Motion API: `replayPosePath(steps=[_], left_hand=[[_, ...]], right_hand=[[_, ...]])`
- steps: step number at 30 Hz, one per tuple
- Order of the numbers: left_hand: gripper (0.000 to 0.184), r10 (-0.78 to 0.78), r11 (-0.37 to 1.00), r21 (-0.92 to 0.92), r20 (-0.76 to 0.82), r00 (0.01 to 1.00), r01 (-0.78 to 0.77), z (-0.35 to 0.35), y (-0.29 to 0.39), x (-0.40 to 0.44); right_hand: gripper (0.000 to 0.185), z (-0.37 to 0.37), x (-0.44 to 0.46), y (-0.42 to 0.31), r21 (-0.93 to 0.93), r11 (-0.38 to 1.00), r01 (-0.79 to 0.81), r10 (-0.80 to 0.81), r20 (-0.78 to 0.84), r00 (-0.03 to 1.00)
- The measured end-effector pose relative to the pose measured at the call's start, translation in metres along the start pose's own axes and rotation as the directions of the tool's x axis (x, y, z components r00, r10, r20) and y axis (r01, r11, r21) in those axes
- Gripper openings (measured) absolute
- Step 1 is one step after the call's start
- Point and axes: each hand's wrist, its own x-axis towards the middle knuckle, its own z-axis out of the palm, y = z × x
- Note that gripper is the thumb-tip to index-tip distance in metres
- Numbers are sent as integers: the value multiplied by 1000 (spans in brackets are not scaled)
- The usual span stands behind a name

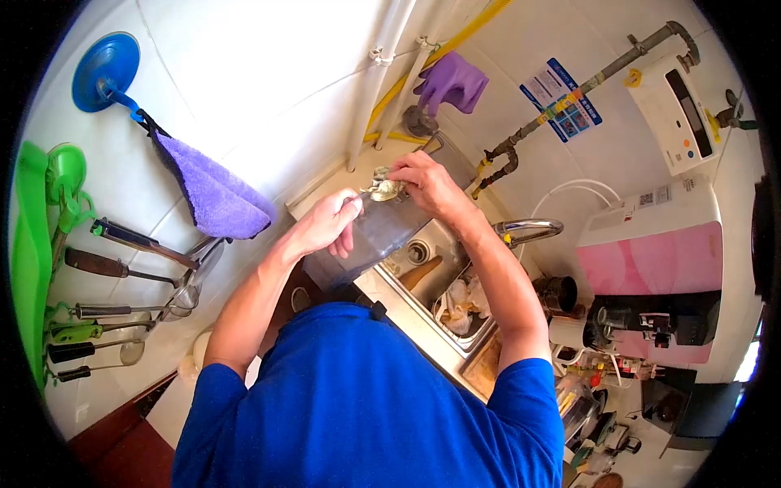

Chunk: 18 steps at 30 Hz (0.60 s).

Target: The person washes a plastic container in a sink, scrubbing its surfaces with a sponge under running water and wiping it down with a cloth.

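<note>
Near the top centre, my right hand [429, 185] pinches a small crumpled, pale yellow-green item [385, 187], too small to name surely. My left hand [329, 224] is just left of it, thumb and forefinger pressed together by the item's edge, the other fingers curled. Whatever lies between those fingertips is too small to make out. Below both hands is a grey translucent bin or basin [370, 236], beside the metal sink [439, 239].
Inside the sink lie a brown elongated object [421, 275] and a strainer with pale scraps [464, 303]. A curved faucet [533, 232] rises at its right. Utensils [134, 275] and a purple cloth [210, 183] hang on the left wall; a purple glove [452, 82] hangs above.
</note>
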Motion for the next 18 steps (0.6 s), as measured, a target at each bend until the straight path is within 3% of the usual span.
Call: replayPosePath(steps=[3,4,6,9,11,12,13,15,18], left_hand=[[33,5,1000,23,10,1000,-5,0,1,-1],[33,4,999,34,10,1000,-5,-2,2,0],[33,16,999,42,16,1000,-16,-4,1,0],[33,21,999,29,37,999,-22,-1,-4,-1],[32,20,1000,17,47,999,-21,0,-4,5],[32,18,1000,11,50,999,-19,1,-3,7],[32,12,1000,10,48,999,-13,1,-1,7],[32,-2,1000,15,55,998,1,1,3,7],[31,21,1000,1,50,999,-21,2,5,7]], right_hand=[[35,-7,-6,29,-155,987,46,-51,-28,998],[30,-8,-12,54,-225,974,-15,-13,-125,992],[25,-21,-28,81,-304,870,-387,341,-196,920],[22,-3,-45,94,-245,857,-454,372,-317,873],[18,22,-39,46,-53,876,-480,430,-367,824],[17,20,-32,10,-147,917,-371,304,-346,888],[19,27,-27,-19,-42,937,-348,320,-300,899],[23,45,-19,-54,-158,973,-165,115,-285,952],[25,36,-15,-58,-10,997,-71,67,-240,969]])
